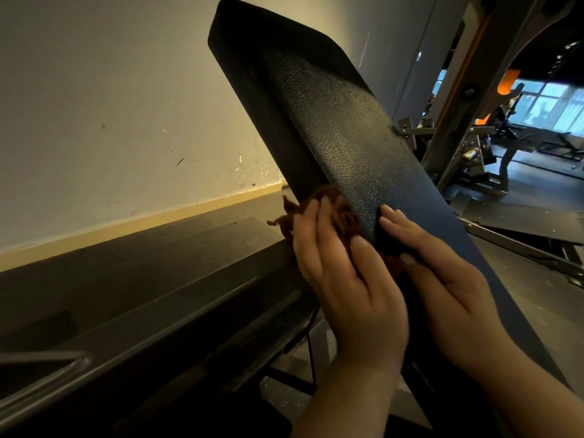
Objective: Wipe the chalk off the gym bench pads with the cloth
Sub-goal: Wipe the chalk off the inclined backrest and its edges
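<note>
A black textured bench pad (319, 121) rises at a steep tilt from the lower right toward the upper left. A dark brown cloth (335, 210) is bunched against the pad's lower left edge. My left hand (344, 279) lies over the cloth with straight fingers, pressing it onto the pad. My right hand (442, 279) rests flat on the pad just right of the cloth, fingers straight, thumb near the cloth's lower part. No chalk marks show clearly on the pad in this dim light.
A dark low ledge (142, 279) runs along the cream wall (94, 105) at left. Metal rack uprights (467, 99) and other gym machines stand at right, with bright windows (550, 105) beyond. A metal bar (41, 374) shows at lower left.
</note>
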Demonstrator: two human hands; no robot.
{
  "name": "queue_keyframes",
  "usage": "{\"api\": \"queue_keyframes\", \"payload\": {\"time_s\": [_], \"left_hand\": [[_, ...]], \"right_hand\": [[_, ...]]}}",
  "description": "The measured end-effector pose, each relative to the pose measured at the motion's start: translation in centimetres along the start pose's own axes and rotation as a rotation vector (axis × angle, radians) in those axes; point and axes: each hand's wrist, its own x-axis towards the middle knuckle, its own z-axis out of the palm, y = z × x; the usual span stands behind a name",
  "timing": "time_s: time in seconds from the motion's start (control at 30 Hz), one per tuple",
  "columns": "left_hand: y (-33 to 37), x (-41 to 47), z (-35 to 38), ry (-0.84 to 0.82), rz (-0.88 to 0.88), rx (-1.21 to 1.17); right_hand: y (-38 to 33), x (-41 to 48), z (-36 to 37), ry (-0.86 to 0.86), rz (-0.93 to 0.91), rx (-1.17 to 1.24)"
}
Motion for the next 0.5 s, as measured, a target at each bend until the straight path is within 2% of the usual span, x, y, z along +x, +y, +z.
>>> {"api": "queue_keyframes", "payload": {"time_s": [0.2,0.4,0.5], "left_hand": [[-1.1,-4.0,-0.6,-0.077,0.070,0.048],[-1.1,0.2,-1.5,-0.097,-0.046,0.012],[-0.5,-1.5,-1.2,-0.140,-0.032,-0.001]], "right_hand": [[0.1,-0.2,-0.1,-0.008,-0.005,-0.024],[-0.1,0.0,0.0,-0.011,0.000,-0.036],[-0.2,0.1,-0.1,-0.013,-0.002,-0.040]]}}
